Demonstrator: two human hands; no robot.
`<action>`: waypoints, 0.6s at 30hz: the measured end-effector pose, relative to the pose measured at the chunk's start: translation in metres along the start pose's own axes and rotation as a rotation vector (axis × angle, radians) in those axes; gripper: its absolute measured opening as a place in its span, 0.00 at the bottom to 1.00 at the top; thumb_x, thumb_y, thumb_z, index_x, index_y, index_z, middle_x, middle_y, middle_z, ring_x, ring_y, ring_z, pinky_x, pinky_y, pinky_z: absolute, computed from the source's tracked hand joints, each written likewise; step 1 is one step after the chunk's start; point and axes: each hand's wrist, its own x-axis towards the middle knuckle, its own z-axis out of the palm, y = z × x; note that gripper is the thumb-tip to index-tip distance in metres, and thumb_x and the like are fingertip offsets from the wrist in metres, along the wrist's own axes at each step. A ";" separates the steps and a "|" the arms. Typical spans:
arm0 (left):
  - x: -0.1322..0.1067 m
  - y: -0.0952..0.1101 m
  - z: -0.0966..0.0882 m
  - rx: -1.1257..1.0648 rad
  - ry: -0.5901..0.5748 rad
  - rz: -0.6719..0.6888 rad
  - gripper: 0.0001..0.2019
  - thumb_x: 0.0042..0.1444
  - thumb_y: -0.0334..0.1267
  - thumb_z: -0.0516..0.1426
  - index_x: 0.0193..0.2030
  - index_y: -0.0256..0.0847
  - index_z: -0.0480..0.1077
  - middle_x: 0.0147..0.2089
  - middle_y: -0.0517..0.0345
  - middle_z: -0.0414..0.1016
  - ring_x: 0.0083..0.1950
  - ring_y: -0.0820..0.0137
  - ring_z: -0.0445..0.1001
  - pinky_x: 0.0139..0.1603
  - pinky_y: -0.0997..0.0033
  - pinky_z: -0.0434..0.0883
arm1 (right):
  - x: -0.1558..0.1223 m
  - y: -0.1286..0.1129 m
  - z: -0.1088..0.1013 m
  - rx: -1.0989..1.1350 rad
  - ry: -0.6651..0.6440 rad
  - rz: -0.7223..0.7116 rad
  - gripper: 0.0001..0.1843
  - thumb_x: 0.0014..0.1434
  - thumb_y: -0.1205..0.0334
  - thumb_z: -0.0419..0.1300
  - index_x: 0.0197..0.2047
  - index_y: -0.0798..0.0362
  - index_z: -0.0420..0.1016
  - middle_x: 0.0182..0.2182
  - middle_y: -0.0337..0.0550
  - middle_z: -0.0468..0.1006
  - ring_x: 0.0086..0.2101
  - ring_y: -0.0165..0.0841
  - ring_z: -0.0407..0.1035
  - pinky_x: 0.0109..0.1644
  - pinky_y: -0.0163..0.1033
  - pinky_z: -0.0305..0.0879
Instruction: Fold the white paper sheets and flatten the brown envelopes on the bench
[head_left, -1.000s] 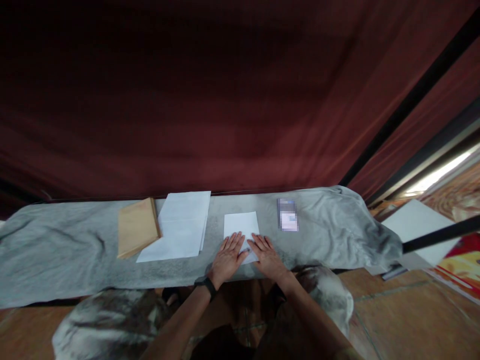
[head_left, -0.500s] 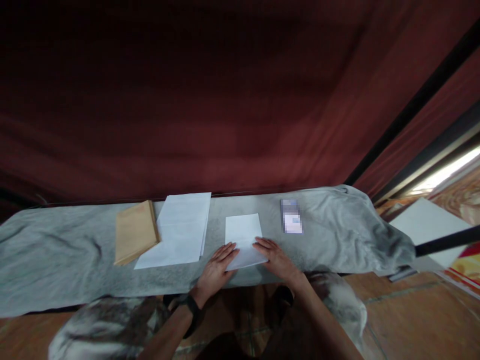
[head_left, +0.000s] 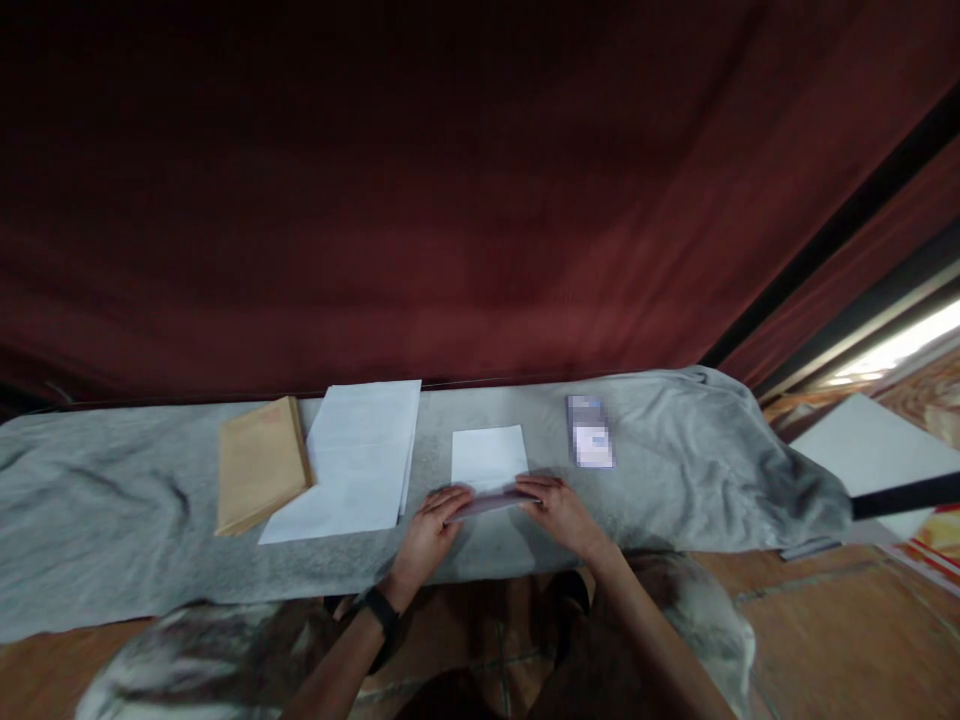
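A white sheet of paper (head_left: 489, 455) lies on the grey cloth in front of me, its near part lifted and bent up toward the far side. My left hand (head_left: 436, 520) grips the left end of that raised edge, fingers on top. At the right end my right hand (head_left: 556, 512) holds the same edge, fingers curled over it. Both thumbs are mostly hidden. Left of my hands is a stack of larger white sheets (head_left: 364, 455), partly under a pile of brown envelopes (head_left: 261, 462). A phone (head_left: 591, 432) with a blurred screen rests to the right.
A grey cloth (head_left: 675, 470) with wrinkled ends covers the long narrow surface. Behind it hangs a dark red curtain (head_left: 480, 250). A dark bar (head_left: 907, 497) and a white panel (head_left: 870, 450) stand at the right. Tiled floor (head_left: 847, 620) shows below.
The near part of the paper has come up off the cloth and bends away from me. My hands have gone from lying flat on it to gripping its edge.
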 end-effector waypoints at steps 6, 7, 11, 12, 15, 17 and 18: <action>0.006 -0.004 0.002 -0.072 0.094 -0.071 0.19 0.57 0.26 0.55 0.51 0.46 0.78 0.57 0.53 0.78 0.61 0.63 0.73 0.66 0.52 0.70 | 0.009 0.001 -0.002 0.017 -0.011 0.026 0.22 0.61 0.71 0.60 0.57 0.46 0.78 0.56 0.45 0.78 0.57 0.39 0.72 0.65 0.48 0.63; 0.006 -0.005 0.002 -0.079 0.092 -0.069 0.19 0.56 0.25 0.54 0.50 0.46 0.78 0.57 0.53 0.78 0.61 0.64 0.73 0.66 0.52 0.70 | 0.009 0.002 -0.004 0.018 -0.022 0.021 0.24 0.59 0.73 0.60 0.56 0.45 0.79 0.57 0.44 0.78 0.57 0.38 0.72 0.66 0.47 0.63; 0.002 -0.008 0.001 -0.091 0.080 -0.041 0.21 0.55 0.23 0.55 0.51 0.46 0.78 0.58 0.53 0.77 0.63 0.64 0.72 0.67 0.51 0.69 | 0.007 0.007 -0.006 0.054 -0.049 -0.005 0.25 0.56 0.74 0.62 0.55 0.45 0.80 0.57 0.44 0.78 0.57 0.38 0.72 0.65 0.48 0.64; 0.000 -0.008 0.000 -0.087 0.065 -0.022 0.22 0.54 0.22 0.55 0.51 0.46 0.78 0.59 0.53 0.77 0.64 0.63 0.71 0.67 0.50 0.69 | 0.006 0.010 -0.005 0.066 -0.053 -0.013 0.25 0.56 0.74 0.62 0.54 0.45 0.80 0.57 0.44 0.78 0.57 0.38 0.72 0.65 0.48 0.65; -0.005 -0.009 -0.004 -0.051 -0.043 0.070 0.30 0.50 0.17 0.53 0.54 0.49 0.77 0.64 0.55 0.73 0.68 0.64 0.67 0.68 0.50 0.68 | 0.002 0.018 0.000 0.086 -0.064 -0.043 0.27 0.53 0.79 0.60 0.51 0.45 0.82 0.58 0.43 0.77 0.57 0.38 0.72 0.64 0.48 0.66; -0.008 -0.009 -0.007 -0.022 -0.109 0.116 0.34 0.48 0.14 0.52 0.57 0.50 0.76 0.68 0.56 0.69 0.70 0.64 0.64 0.69 0.50 0.66 | 0.000 0.022 0.004 0.096 -0.067 -0.065 0.29 0.51 0.81 0.59 0.50 0.45 0.82 0.60 0.44 0.75 0.58 0.37 0.71 0.65 0.46 0.66; -0.009 -0.008 -0.009 -0.010 -0.129 0.125 0.35 0.48 0.14 0.52 0.58 0.51 0.75 0.69 0.57 0.67 0.71 0.64 0.62 0.70 0.50 0.66 | -0.001 0.024 0.006 0.104 -0.070 -0.076 0.30 0.50 0.82 0.59 0.51 0.45 0.82 0.61 0.44 0.74 0.58 0.38 0.71 0.65 0.45 0.66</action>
